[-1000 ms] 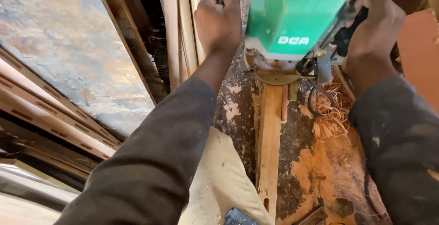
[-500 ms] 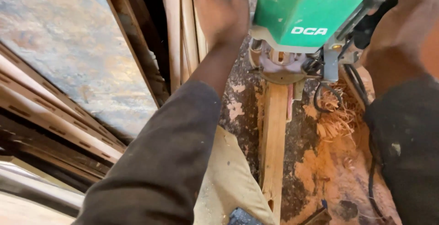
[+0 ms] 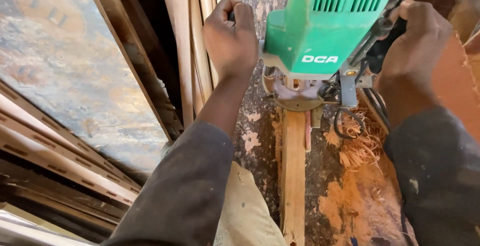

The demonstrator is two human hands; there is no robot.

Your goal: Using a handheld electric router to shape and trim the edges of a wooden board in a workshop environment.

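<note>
on either side of green router (image 3: 327,28): left hand (image 3: 231,38) fisted on left handle, right hand (image 3: 412,43) clenched on right handle, forearms reaching forward. router base sits on narrow wood strip (image 3: 293,176); shavings (image 3: 362,148) right of router.

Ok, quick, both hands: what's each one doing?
Left hand: closed around the left handle of the green router.
Right hand: closed around the router's right handle.
</note>
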